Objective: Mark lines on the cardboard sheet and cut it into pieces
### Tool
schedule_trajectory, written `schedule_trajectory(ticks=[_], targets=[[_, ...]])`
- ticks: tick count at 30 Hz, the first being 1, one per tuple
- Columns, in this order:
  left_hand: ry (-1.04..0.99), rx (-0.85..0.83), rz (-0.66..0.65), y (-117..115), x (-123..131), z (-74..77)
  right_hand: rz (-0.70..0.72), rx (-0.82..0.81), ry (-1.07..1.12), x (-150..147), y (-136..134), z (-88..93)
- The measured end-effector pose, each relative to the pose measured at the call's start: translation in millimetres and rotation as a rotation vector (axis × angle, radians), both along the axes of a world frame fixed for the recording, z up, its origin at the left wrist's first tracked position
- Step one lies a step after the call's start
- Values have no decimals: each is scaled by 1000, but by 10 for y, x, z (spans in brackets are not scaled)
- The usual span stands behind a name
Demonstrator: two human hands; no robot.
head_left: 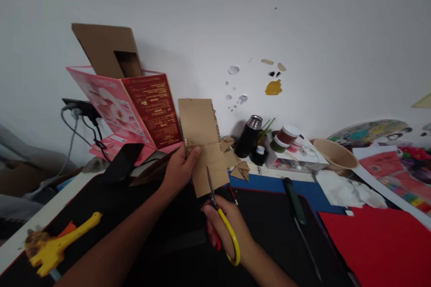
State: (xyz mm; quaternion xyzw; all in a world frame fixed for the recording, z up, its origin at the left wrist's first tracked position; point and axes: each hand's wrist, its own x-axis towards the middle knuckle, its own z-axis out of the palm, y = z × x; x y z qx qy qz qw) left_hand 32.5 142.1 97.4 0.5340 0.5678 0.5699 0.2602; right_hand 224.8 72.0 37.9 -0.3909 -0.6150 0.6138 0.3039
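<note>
My left hand (179, 165) pinches the left edge of a rectangular piece of brown cardboard (199, 127), held up above the desk with printed numbers along its right side. In my right hand (230, 222) is a pair of scissors (232, 235) with yellow and red handles, my fingers wrapped through the loops. A blade lies over the lower part of the cardboard, pointing up from its bottom edge; the other blade is largely hidden. Small cardboard scraps (240, 171) lie behind the piece.
A yellow giraffe-shaped object (55, 246) lies at the left on the black mat (269, 237). A dark-handled tool (295, 201) and red paper (380, 246) lie right. Behind stand a pink and red box (151, 107), a black flask (248, 138) and paint jars (286, 136).
</note>
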Motion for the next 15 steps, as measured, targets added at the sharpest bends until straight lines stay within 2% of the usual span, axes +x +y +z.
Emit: schedule_trajectory(ticks=[15], targets=[[73,61,55,-26,62,-38,-22,56,-119,43,-31,16]])
